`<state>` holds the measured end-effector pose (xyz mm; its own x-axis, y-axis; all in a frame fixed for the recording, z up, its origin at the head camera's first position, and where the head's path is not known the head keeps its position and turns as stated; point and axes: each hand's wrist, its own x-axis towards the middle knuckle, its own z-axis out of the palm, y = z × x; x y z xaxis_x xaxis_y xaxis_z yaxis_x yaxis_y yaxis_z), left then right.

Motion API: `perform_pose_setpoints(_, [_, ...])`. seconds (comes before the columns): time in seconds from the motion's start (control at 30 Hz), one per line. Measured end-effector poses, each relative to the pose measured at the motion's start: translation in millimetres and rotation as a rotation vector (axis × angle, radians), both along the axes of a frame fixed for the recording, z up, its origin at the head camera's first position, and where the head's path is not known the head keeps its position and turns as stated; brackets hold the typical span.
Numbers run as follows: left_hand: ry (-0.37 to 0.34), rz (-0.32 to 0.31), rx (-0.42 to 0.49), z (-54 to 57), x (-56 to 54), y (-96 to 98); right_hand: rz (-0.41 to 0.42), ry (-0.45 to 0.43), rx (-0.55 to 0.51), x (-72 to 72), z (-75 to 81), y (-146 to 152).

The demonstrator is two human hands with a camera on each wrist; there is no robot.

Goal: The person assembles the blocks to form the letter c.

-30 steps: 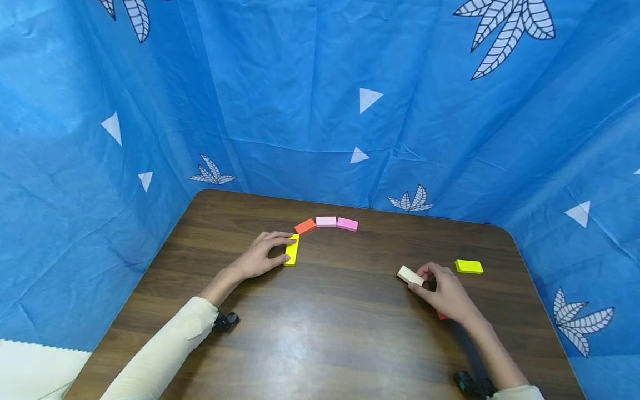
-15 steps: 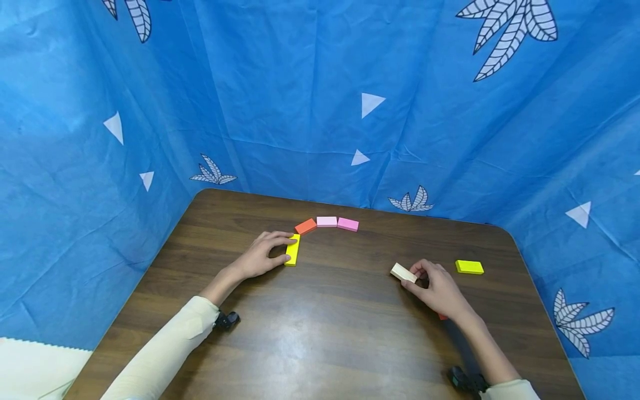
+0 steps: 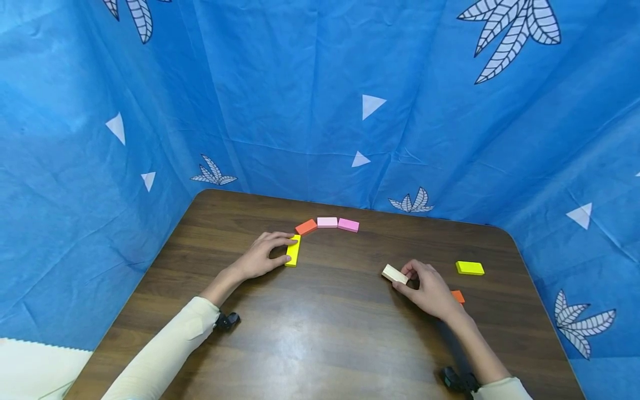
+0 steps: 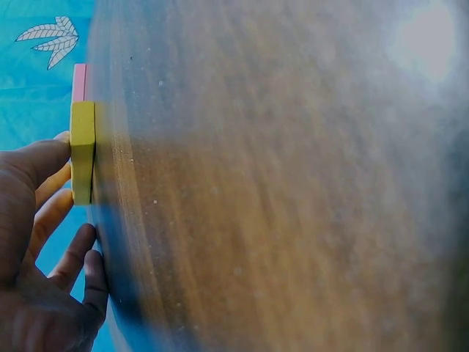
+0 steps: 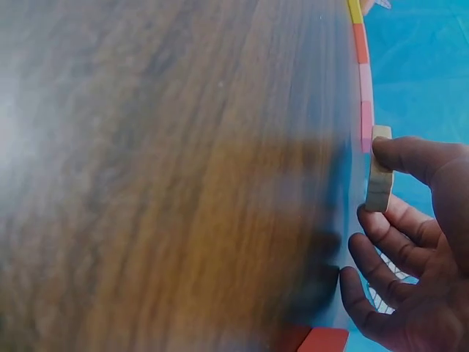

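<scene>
My left hand [image 3: 260, 257] pinches a yellow block [image 3: 294, 251] between thumb and fingers; in the left wrist view the block [image 4: 83, 152] lies low along the tabletop. Its far end is right beside an orange-red block [image 3: 306, 226]. Then come a pale pink block [image 3: 327, 222] and a brighter pink block [image 3: 348, 225], the row bending as a shallow arc. To the right, my right hand [image 3: 427, 288] pinches a pale, bare-wood block [image 3: 395, 274] by its near end. In the right wrist view, thumb and fingertips sit at this wooden block's [image 5: 379, 172] edges.
Beyond my right hand lies another yellow block [image 3: 470, 268]. An orange block [image 3: 458, 296] shows partly behind that hand. The brown wooden table [image 3: 300, 333] has rounded far corners, with a blue leaf-patterned cloth [image 3: 280, 111] hanging behind it and at both sides.
My right hand has moved left with the wooden block, uncovering more of the orange block behind it. The left hand and the yellow block stay in place.
</scene>
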<state>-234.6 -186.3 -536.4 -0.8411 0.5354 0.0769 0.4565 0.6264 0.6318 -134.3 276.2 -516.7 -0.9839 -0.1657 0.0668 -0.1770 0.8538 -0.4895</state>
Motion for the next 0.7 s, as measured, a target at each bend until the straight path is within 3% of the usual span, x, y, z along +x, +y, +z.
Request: perform_pose_setpoints(0.7, [0.003,0.001,-0.004,-2.6,-0.8,-0.6,0.053,0.006,-0.012,-3.9,-5.9,-35])
